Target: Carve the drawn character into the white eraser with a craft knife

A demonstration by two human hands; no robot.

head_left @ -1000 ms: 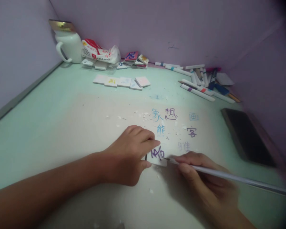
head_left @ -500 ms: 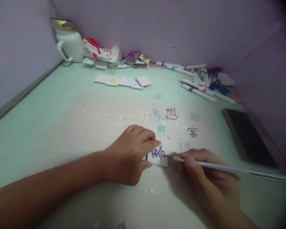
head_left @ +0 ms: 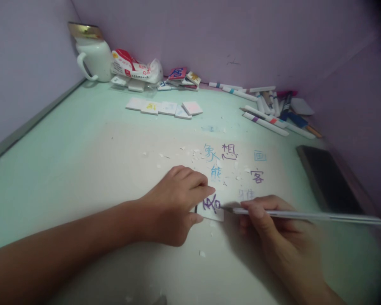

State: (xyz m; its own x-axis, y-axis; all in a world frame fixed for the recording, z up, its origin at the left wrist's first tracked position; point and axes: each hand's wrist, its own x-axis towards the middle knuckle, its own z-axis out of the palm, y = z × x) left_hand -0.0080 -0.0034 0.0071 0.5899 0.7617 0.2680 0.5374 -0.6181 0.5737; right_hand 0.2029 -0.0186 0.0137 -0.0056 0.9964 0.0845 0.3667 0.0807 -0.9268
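Note:
A small white square card (head_left: 214, 216) with a purple handwritten character, turned sideways, lies on the work surface. My left hand (head_left: 178, 205) is closed over its left side, index finger at the top edge and thumb at the bottom edge. In a writing grip, my right hand (head_left: 273, 233) holds a slim silvery pen-like tool (head_left: 324, 217). Its dark, pointed tip meets the purple strokes near the card's right side. Whether that tip is a blade or a nib I cannot tell. Small white flakes (head_left: 202, 253) lie scattered around both hands.
Blue and purple characters (head_left: 229, 151) are written on the pale sheet beyond my hands. A dark phone-like slab (head_left: 332, 182) lies right. White markers (head_left: 265, 123), a row of white cards (head_left: 167, 108), a red-and-white packet (head_left: 135, 70) and a white mug (head_left: 98, 61) stand along the back.
The tool's back end has swung toward me less and up slightly, and my right hand has tilted a little. My left hand and the card stay in place.

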